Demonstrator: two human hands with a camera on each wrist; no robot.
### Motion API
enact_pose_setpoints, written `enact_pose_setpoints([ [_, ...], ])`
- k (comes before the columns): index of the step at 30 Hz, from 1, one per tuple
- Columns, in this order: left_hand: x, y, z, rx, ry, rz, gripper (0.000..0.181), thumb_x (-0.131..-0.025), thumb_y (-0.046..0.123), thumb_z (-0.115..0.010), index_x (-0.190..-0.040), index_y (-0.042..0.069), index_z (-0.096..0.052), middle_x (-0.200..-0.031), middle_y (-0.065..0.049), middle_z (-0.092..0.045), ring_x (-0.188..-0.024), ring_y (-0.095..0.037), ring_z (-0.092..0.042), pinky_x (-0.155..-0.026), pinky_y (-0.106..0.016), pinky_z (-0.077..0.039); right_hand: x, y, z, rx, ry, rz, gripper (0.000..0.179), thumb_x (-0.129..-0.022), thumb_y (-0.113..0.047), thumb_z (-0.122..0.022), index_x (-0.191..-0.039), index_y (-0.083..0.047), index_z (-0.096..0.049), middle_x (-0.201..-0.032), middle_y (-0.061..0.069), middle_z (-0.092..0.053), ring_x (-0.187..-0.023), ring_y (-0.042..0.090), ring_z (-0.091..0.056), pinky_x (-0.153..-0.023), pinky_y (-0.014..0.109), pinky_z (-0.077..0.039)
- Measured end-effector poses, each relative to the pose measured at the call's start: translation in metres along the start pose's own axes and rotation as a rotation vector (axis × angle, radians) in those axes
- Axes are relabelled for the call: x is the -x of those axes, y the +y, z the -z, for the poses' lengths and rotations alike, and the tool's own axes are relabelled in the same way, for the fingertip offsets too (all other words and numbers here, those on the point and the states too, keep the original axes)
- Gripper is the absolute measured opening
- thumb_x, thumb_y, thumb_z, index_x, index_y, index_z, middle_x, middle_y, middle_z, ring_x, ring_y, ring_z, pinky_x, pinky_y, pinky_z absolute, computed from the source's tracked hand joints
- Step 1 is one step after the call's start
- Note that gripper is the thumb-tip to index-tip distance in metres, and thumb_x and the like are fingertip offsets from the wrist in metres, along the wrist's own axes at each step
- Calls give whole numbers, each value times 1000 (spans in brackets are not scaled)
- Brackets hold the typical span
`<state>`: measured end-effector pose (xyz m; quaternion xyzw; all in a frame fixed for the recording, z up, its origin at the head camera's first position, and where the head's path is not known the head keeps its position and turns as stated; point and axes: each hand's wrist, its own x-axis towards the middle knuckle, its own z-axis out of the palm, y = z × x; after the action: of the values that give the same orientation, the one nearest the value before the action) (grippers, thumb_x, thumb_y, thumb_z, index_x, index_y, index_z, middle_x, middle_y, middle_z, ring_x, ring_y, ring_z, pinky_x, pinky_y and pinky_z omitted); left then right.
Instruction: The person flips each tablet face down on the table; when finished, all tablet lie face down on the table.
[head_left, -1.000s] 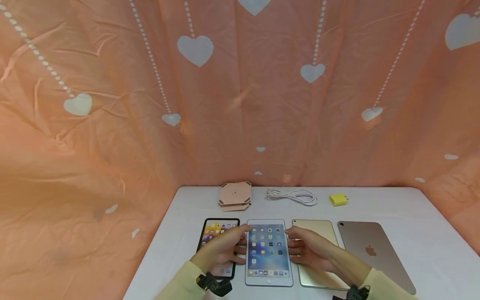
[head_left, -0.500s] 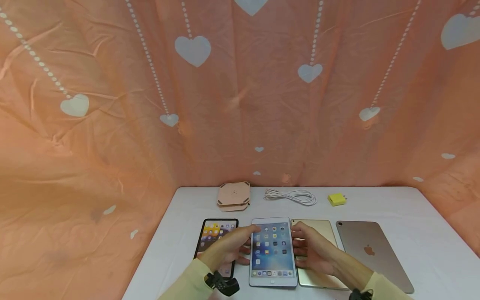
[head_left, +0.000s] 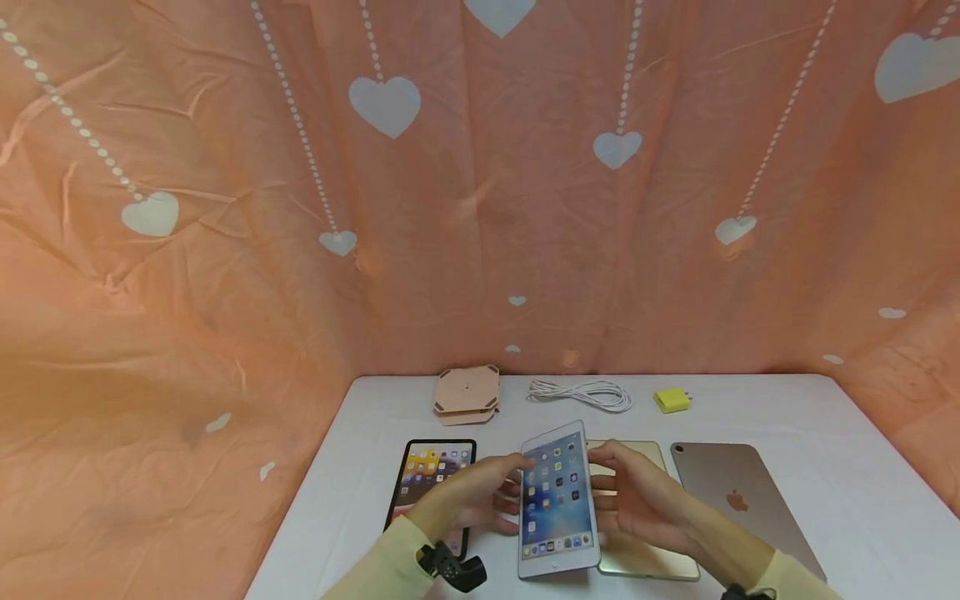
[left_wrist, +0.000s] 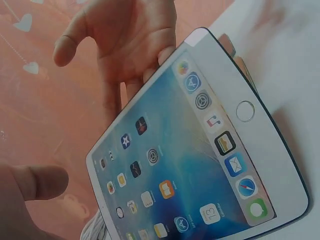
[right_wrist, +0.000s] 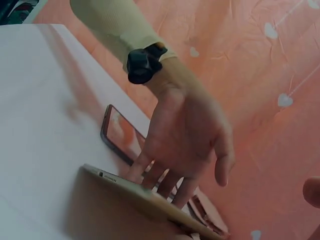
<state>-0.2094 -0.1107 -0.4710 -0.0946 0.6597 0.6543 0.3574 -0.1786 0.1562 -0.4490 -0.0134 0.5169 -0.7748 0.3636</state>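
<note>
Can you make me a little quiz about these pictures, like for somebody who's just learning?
1. True or false: the white tablet is tilted.
2. Which hand is nearer the grey tablet: A) the left hand, or B) the right hand?
3. In the head view, what lies between the folded pink thing and the yellow plug?

Key:
1. True.
2. B.
3. A coiled white cable.

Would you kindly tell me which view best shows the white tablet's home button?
The left wrist view: the home button appears large and uncovered near one end of the white tablet. The head view shows it only tiny; the right wrist view shows the tablet nearly edge-on, the button hidden.
</note>
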Motion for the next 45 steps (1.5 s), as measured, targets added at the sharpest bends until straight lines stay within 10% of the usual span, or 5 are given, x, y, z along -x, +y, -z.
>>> enact_pose_setpoints([
  [7, 7, 7, -10, 60, -173, -41, 68, -107, 40, -56, -148, -12, -44, -132, -22, -53, -124, -44, -61, -115, -69, -50, 12, -8, -1, 44, -15, 33, 65, -113, -43, -40, -163, -2, -29, -152, 26, -51, -129, 34, -64, -110, 49, -59],
  [18, 32, 36, -35, 164, -395, -150, 83, -109, 51, -44, -170, -2, -26, -167, -35, -31, -151, -71, -29, -123, -80, -32, 22, -13, -18, 35, 47, 79, 77, -113, -39, -40, -170, 5, -13, -166, 33, -33, -137, 41, -54, -110, 51, -58],
  [30, 51, 40, -15, 184, -313, -199, 81, -109, 54, -41, -167, -3, -32, -170, -32, -30, -152, -63, -37, -112, -88, -36, 9, -11, -37, 51, 23, 76, 68, -112, -41, -46, -167, -2, -36, -140, 14, -49, -126, 34, -55, -108, 51, -59],
  [45, 61, 28, 18, 150, -186, -206, 85, -111, 56, -41, -164, -9, -29, -169, -34, -29, -152, -62, -38, -108, -91, -36, -22, 12, -15, 100, 186, -57, 85, -109, -49, -45, -164, 10, -21, -157, 39, -30, -142, 55, -41, -114, 70, -46],
])
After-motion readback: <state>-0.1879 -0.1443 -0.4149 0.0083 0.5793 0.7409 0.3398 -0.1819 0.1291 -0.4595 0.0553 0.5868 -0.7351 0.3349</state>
